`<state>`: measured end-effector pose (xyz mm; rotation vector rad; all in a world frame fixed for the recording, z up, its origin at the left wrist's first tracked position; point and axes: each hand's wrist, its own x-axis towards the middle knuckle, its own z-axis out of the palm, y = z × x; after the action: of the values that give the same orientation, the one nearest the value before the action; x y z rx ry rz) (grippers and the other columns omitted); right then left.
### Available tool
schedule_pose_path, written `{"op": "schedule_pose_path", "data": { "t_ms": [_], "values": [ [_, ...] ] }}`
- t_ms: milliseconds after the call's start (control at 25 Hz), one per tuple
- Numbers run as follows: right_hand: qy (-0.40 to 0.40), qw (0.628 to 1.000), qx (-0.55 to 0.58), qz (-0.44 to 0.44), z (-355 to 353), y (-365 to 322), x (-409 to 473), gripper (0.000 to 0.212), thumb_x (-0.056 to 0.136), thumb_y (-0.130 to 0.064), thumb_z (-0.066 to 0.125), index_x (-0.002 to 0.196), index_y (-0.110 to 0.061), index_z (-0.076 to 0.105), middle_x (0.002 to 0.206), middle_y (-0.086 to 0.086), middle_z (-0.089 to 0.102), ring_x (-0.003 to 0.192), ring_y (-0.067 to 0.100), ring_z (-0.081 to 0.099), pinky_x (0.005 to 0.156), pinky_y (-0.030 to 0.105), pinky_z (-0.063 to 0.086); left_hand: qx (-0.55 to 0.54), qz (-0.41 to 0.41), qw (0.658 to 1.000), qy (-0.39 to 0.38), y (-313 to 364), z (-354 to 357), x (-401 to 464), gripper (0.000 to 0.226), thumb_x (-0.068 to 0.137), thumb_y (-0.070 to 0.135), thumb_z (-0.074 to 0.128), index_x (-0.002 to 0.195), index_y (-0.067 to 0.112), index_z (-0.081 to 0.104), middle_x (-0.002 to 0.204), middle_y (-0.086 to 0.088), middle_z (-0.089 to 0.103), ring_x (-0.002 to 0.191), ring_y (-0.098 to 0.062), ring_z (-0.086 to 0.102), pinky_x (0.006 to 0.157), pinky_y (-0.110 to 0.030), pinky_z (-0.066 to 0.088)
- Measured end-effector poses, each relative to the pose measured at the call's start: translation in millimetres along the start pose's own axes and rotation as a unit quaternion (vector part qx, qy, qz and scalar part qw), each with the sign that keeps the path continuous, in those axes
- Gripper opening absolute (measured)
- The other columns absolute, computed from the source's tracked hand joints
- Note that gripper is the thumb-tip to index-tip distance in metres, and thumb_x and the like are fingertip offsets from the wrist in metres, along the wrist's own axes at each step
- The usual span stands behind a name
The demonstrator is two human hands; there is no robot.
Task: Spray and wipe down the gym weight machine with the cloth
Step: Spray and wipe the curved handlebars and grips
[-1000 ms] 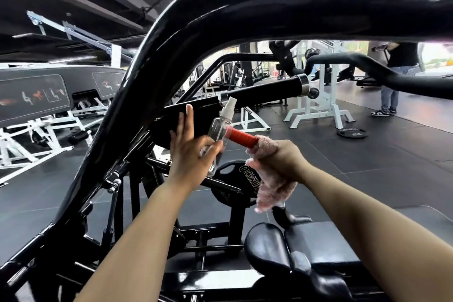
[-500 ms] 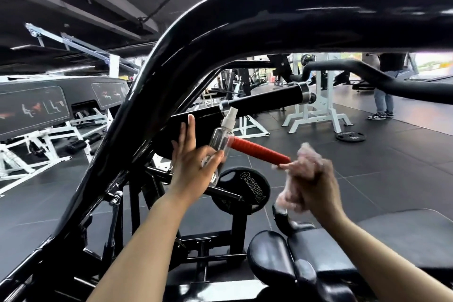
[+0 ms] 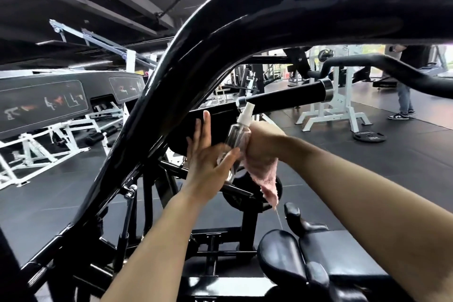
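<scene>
The black weight machine's thick curved frame [image 3: 269, 19] arches over the view. My left hand [image 3: 206, 162] holds a small clear spray bottle [image 3: 236, 135] with a white nozzle, thumb pinching it against the palm while the fingers point straight up. Right beside the bottle, my right hand [image 3: 262, 144] grips a pink cloth [image 3: 267, 181] wrapped round the machine's handle. The handle itself is hidden under hand and cloth. A corner of the cloth hangs down below my fist.
A black roller pad [image 3: 282, 97] crosses behind the bottle. The black padded seat [image 3: 343, 252] lies at lower right, a weight plate [image 3: 245, 201] behind my hands. A white rack [image 3: 331, 113], a floor plate [image 3: 370, 136] and a standing person [image 3: 404, 98] are at far right.
My right hand slid the cloth left along the red handle, from its outer end to beside the bottle, covering the red grip. My left hand kept the bottle in place.
</scene>
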<state>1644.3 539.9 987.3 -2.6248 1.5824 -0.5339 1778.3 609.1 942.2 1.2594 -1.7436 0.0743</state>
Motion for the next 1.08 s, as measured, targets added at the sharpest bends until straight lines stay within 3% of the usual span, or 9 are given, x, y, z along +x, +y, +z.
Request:
{"op": "schedule_pose_path", "data": {
  "t_ms": [120,200,360,440,600,720,840,960,1080],
  "values": [
    [-0.276,0.921,0.272,0.025,-16.9,0.7,-1.8,0.055,0.096,-0.005,0.044,0.042,-0.015,0.056,0.044,0.000,0.053,0.037,0.010,0.050,0.041,0.016,0.043,0.022,0.015,1.000,-0.016,-3.2,-0.1,-0.9,0.045,0.079,0.056,0.045,0.072,0.016,0.065,0.147,0.022,-0.017,0.130,0.012,-0.030,0.098,-0.011,-0.030],
    [-0.294,0.893,0.337,0.054,-18.8,1.7,-5.0,0.055,0.095,-0.002,0.043,0.044,-0.011,0.060,0.043,-0.001,0.058,0.036,0.007,0.053,0.040,0.013,0.043,0.036,0.012,0.999,-0.024,-5.5,-0.5,-0.7,0.033,0.083,0.047,0.049,0.071,0.019,0.063,0.148,0.019,-0.016,0.133,0.006,-0.027,0.099,-0.012,-0.029],
    [0.068,0.998,0.018,-0.003,9.2,9.1,-11.4,0.010,0.086,-0.026,0.055,0.084,-0.017,0.060,0.083,0.004,0.067,0.079,0.027,0.065,0.063,0.027,0.046,0.037,0.024,0.999,-0.009,-5.9,-0.2,-0.4,0.038,0.076,0.060,0.037,0.066,0.028,0.055,0.147,0.020,-0.014,0.133,0.008,-0.024,0.099,-0.009,-0.027],
    [0.201,0.978,-0.050,0.025,29.0,20.7,-19.9,0.020,0.087,-0.035,0.056,0.097,-0.018,0.060,0.089,0.007,0.070,0.083,0.033,0.067,0.062,0.032,0.044,0.033,0.025,0.999,-0.003,-6.9,-0.1,-0.5,0.047,0.075,0.061,0.034,0.068,0.021,0.058,0.148,0.019,-0.013,0.135,0.004,-0.022,0.099,-0.009,-0.027],
    [0.375,0.917,-0.133,-0.010,49.1,46.8,-31.7,0.024,0.070,-0.034,0.078,0.079,-0.016,0.063,0.056,0.005,0.063,0.049,0.029,0.063,0.044,0.027,0.044,0.031,0.017,0.999,-0.018,-7.1,-3.8,-1.2,0.048,0.073,0.065,0.033,0.069,0.023,0.056,0.147,0.023,-0.016,0.134,0.003,-0.024,0.098,-0.009,-0.029],
    [0.074,0.997,0.026,0.027,29.0,59.7,-23.5,0.014,0.080,-0.030,0.062,0.077,-0.018,0.056,0.071,0.003,0.062,0.072,0.029,0.063,0.062,0.033,0.049,0.033,0.012,0.999,-0.022,-5.8,-5.3,-0.7,0.047,0.072,0.066,0.032,0.069,0.024,0.055,0.148,0.022,-0.015,0.134,0.004,-0.024,0.095,-0.007,-0.029],
    [-0.196,0.943,0.265,0.033,13.2,74.6,-13.1,0.015,0.068,-0.019,0.070,0.076,-0.018,0.057,0.076,0.004,0.063,0.076,0.022,0.061,0.073,0.039,0.052,0.038,0.012,0.999,-0.023,-6.7,-4.8,-0.7,0.046,0.072,0.065,0.033,0.069,0.024,0.054,0.149,0.020,-0.014,0.135,0.003,-0.023,0.094,-0.006,-0.029],
    [-0.183,0.936,0.301,0.034,8.0,74.9,-21.2,0.019,0.063,-0.021,0.074,0.072,-0.017,0.058,0.072,0.001,0.062,0.070,0.017,0.059,0.068,0.027,0.050,0.033,0.014,0.999,-0.026,-7.4,-5.3,-0.4,0.047,0.072,0.065,0.033,0.069,0.023,0.055,0.150,0.020,-0.014,0.135,0.003,-0.022,0.096,-0.006,-0.028],
    [0.061,0.993,0.087,0.043,31.9,80.8,-40.4,0.014,0.084,-0.028,0.060,0.084,-0.016,0.054,0.083,0.006,0.067,0.080,0.027,0.064,0.069,0.028,0.049,0.039,0.019,0.999,-0.023,-9.1,-5.0,-0.4,0.048,0.073,0.065,0.033,0.070,0.023,0.056,0.150,0.020,-0.015,0.136,0.002,-0.021,0.097,-0.007,-0.028]
  ]
}}
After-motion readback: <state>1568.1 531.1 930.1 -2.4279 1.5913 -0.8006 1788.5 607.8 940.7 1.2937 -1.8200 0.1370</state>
